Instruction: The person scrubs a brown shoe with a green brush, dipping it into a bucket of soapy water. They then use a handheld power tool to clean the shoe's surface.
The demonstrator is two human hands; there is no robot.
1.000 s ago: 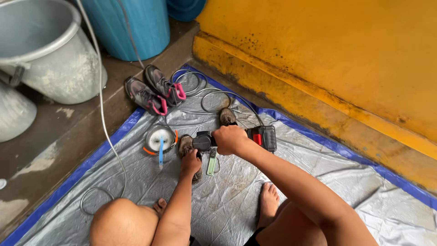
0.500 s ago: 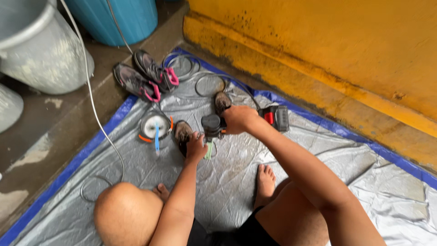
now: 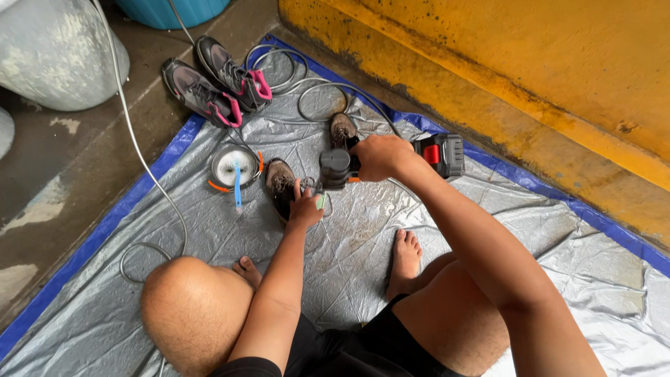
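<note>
My right hand (image 3: 379, 157) grips a black and red cordless power tool (image 3: 391, 159), its round black head pointing down over a dirty brown shoe (image 3: 280, 186). My left hand (image 3: 306, 207) holds that shoe at its near end on the silver tarp (image 3: 363, 237). A second brown shoe (image 3: 343, 130) lies just beyond the tool. A small round bowl (image 3: 234, 166) with foamy water and a blue brush stands left of the held shoe.
A pair of grey and pink sneakers (image 3: 216, 82) lies at the tarp's far edge. Hose loops (image 3: 307, 84) run across the tarp. A white bucket (image 3: 59, 52) stands far left, a yellow wall (image 3: 523, 77) at right. My bare knees and feet rest on the tarp.
The view has moved closer and tilted down. My left hand stays on the brown shoe and my right hand keeps the tool over it.
</note>
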